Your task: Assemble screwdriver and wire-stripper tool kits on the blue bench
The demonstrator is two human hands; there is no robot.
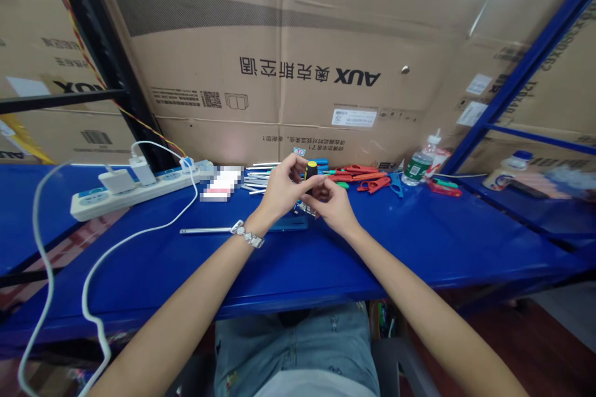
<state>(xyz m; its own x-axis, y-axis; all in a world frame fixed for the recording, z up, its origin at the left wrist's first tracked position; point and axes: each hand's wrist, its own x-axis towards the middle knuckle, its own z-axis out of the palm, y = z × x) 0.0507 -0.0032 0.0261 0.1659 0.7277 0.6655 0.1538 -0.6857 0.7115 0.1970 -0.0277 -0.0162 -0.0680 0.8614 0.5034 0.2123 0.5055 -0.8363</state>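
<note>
Over the middle of the blue table, my two hands meet at a screwdriver with a yellow and black handle (311, 169), which stands nearly upright. My left hand (286, 183), with a silver bracelet at the wrist, is closed around the handle from the left. My right hand (334, 206) is pinched just below and to the right. Beneath the fingers shows a small silvery piece (305, 208), largely hidden, so its kind is unclear. Behind the hands lie several silver rod-like tools (255, 181) and red-handled scissors (375, 183).
A white power strip (139, 189) with plugs and trailing cables lies left. On the blue table (419, 236), a long silver rod (205, 231) lies near my left wrist. A water bottle (419, 164) stands right. A large cardboard box (302, 31) forms the back.
</note>
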